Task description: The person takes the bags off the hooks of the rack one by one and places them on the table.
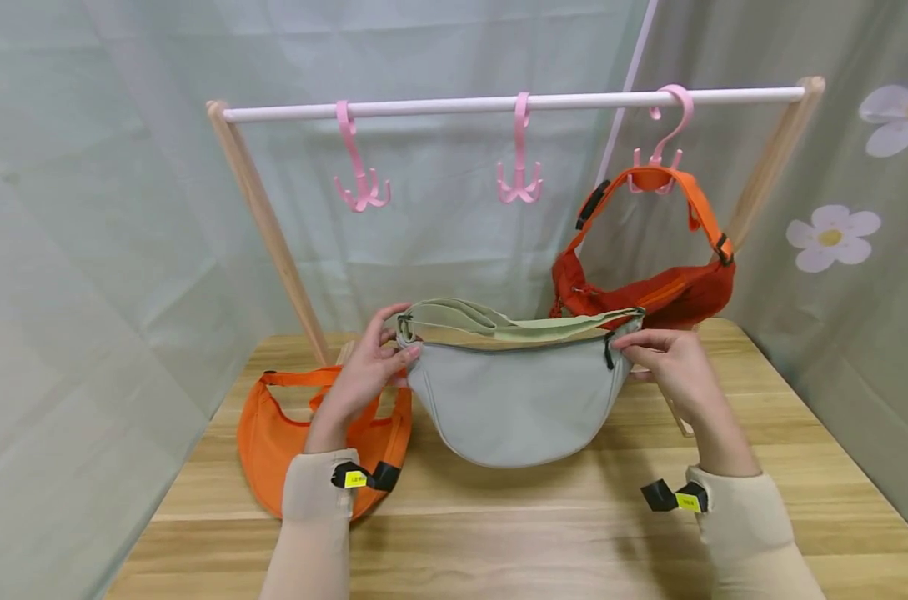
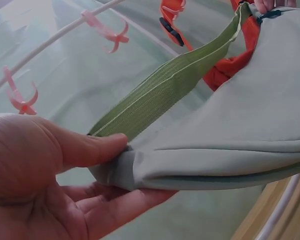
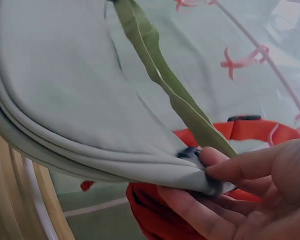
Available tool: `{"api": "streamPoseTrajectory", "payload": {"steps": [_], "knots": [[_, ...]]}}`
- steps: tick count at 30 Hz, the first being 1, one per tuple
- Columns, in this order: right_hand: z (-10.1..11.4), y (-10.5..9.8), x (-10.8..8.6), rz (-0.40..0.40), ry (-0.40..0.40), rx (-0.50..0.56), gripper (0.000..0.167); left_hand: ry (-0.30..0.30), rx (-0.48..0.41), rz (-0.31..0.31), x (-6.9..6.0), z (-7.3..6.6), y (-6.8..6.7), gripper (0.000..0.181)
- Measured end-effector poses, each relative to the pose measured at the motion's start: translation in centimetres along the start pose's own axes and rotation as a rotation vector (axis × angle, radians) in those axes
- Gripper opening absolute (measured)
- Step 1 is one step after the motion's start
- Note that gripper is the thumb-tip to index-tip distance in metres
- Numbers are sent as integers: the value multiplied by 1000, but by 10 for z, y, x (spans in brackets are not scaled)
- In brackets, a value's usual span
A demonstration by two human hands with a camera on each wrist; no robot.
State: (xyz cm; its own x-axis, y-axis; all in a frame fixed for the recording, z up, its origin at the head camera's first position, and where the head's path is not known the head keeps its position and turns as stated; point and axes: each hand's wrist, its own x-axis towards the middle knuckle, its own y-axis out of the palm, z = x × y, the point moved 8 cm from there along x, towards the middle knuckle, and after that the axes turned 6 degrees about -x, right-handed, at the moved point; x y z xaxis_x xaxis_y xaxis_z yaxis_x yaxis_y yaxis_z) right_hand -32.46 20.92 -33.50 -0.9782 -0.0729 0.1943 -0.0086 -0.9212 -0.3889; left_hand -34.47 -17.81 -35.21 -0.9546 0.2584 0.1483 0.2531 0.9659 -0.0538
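A pale grey crescent-shaped shoulder bag (image 1: 517, 404) with a light green strap (image 1: 529, 331) is held up above the table. My left hand (image 1: 365, 367) pinches its left end, thumb in front and fingers behind; the left wrist view shows the thumb (image 2: 102, 150) pressed near the strap's base. At the other end, beside a dark zip pull (image 1: 609, 350), my right hand (image 1: 667, 362) pinches the corner. In the right wrist view, thumb and fingers close on that corner of the grey bag (image 3: 185, 175). The strap arches loosely between both ends.
A wooden-ended rack with a white rail (image 1: 446, 106) stands behind. Two pink hooks (image 1: 362, 187) (image 1: 521, 179) hang bare; a third (image 1: 674, 125) carries a red-orange bag (image 1: 671, 296). An orange bag (image 1: 262, 442) lies on the wooden table (image 1: 499, 533), behind my left forearm.
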Motion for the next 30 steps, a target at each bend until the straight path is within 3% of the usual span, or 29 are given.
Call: {"api": "streamPoseTrajectory", "payload": {"steps": [8, 20, 30], "knots": [[-21, 0, 1, 211, 41, 89, 26, -81, 62, 0, 4, 15, 4, 65], [-49, 5, 5, 407, 113, 57, 34, -157, 219, 35, 6, 32, 12, 64], [-76, 12, 10, 515, 127, 128, 36, -184, 300, 22, 9, 44, 18, 62]]}}
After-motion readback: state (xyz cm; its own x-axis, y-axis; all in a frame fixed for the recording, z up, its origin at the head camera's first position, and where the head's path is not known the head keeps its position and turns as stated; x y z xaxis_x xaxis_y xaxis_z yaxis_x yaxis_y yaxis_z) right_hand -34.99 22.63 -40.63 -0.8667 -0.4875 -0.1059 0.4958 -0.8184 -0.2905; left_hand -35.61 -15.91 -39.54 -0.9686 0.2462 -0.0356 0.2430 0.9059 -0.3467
